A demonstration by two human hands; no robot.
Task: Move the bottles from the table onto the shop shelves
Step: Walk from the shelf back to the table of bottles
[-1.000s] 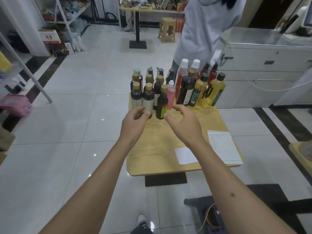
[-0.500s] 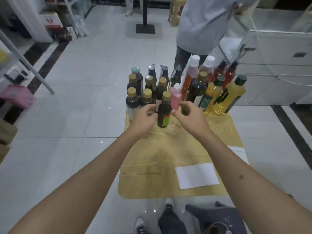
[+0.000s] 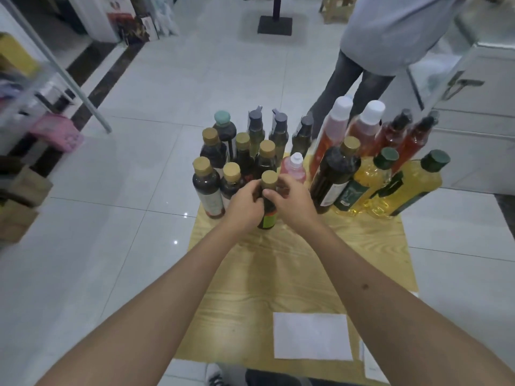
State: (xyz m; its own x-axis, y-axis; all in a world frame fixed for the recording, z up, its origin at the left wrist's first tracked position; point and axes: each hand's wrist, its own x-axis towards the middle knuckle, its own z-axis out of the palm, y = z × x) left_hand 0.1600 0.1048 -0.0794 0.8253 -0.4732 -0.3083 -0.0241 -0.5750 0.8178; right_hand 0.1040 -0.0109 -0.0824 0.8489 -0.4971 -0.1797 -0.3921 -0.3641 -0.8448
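Hands: The left hand point(image 3: 245, 206) and right hand point(image 3: 292, 203) close from either side on a small dark bottle with a gold cap point(image 3: 268, 200), fingers curled round its neck and shoulder, at the centre of the head view.
Grip: Both hands are wrapped on the same bottle, the left from 9 o'clock, the right from 3 o'clock; its gold cap shows between the thumbs, and its green-and-orange label shows below the palms.
Bottle's place: It stands upright on the wooden table point(image 3: 278, 274), at the near edge of the cluster of bottles.
Neighbours: Two more gold-capped dark bottles point(image 3: 207, 190) stand just beside it at 9 o'clock; a pink bottle with a white cap point(image 3: 294, 168) sits just behind it at 1 o'clock.
Right side of table: A tall dark bottle point(image 3: 333, 176) and two yellow oil bottles with green caps point(image 3: 415, 185) stand at 3 o'clock, with red bottles behind them.
Near edge: A white sheet of paper point(image 3: 312, 337) lies flat on the table at 5 o'clock.
Background: A person in a grey top and jeans point(image 3: 390, 32) stands at 1 o'clock beyond the table, on a white tiled floor point(image 3: 139, 176).
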